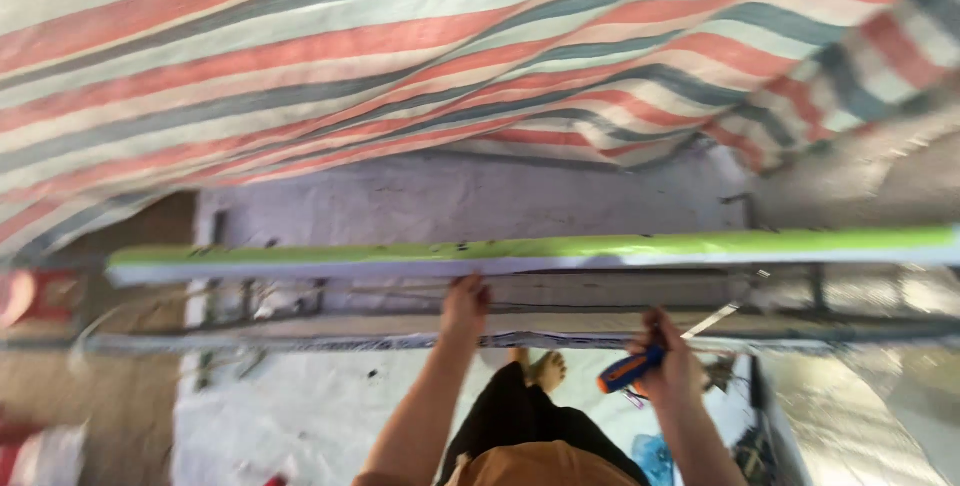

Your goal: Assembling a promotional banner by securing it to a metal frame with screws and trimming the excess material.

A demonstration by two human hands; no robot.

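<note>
1. The right hand (672, 371) has its grip clamped on an orange-and-blue tool handle (628, 370); the tool's working end is blurred, and what kind it is cannot be told. A thin pale strip (712, 319) runs up and right from this hand.
2. The left hand (465, 306) reaches forward with fingers curled, its grip resting on the underside edge of the long green-topped panel (540, 249); whether it pinches the edge or only presses it cannot be told.
3. The panel lies crosswise on a low metal frame (250, 318), which serves as the desk, just ahead of the person's bare foot (545, 370).
4. Judged from this, steady work calls for the left hand to pin the panel firmly while the tool meets the edge squarely.
5. Edges: the panel's near rim is long and straight, with the frame rails close beneath it.
6. Room: the striped tarpaulin (400, 56) hangs low beyond the panel, so space is freest sideways along it, above the pale floor sheet (300, 416).
</note>
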